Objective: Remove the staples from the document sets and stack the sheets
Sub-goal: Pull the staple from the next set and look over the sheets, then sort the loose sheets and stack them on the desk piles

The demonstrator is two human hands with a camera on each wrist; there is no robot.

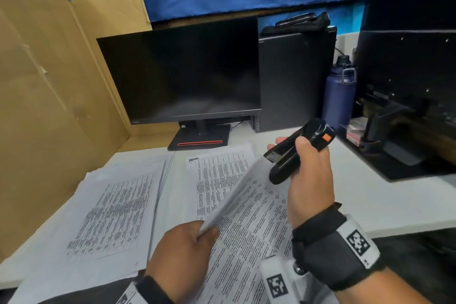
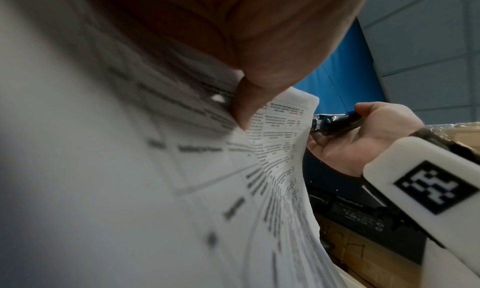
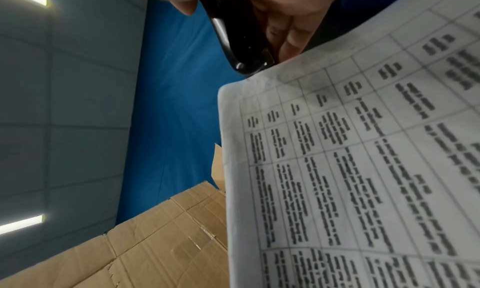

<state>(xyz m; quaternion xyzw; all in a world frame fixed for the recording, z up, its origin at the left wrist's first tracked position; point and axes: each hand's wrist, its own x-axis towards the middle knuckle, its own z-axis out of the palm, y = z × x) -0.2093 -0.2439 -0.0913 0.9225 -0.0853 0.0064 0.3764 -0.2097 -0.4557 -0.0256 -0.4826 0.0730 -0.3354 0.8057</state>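
Two hands shared the work at this moment, each placed to serve the staple corner. Our left hand (image 1: 182, 242) pinched the near edge of a stapled document set (image 1: 246, 205), thumb and fingers closed on the paper, so that the sheets rose off the white desk (image 1: 370, 205) in front of the dark monitor (image 1: 180, 76). We judged this lift was meant to bring the far corner up to the tool rather than to carry the set away. Our right hand (image 1: 309, 180) was wrapped around a black stapler (image 1: 296, 150) with an orange tab, thumb across its body, and held it in the air to the right of the monitor's stand, its metal nose turned toward the raised corner. In the right wrist view the nose stood just beside the sheet's corner (image 3: 233, 91); whether they touched we could not tell, and no staple could be made out in any view. Presumably the tool's end was to pry the staple, which explained the tilted grip.

Left of the held set, below the monitor's left half, lay a loose pile of printed sheets (image 1: 111, 210), probably the stack of freed pages. Under the held set more printed paper (image 1: 217, 168) lay flat on the desk. A blue bottle (image 1: 339, 91) stood to the monitor's right, well apart from the work.
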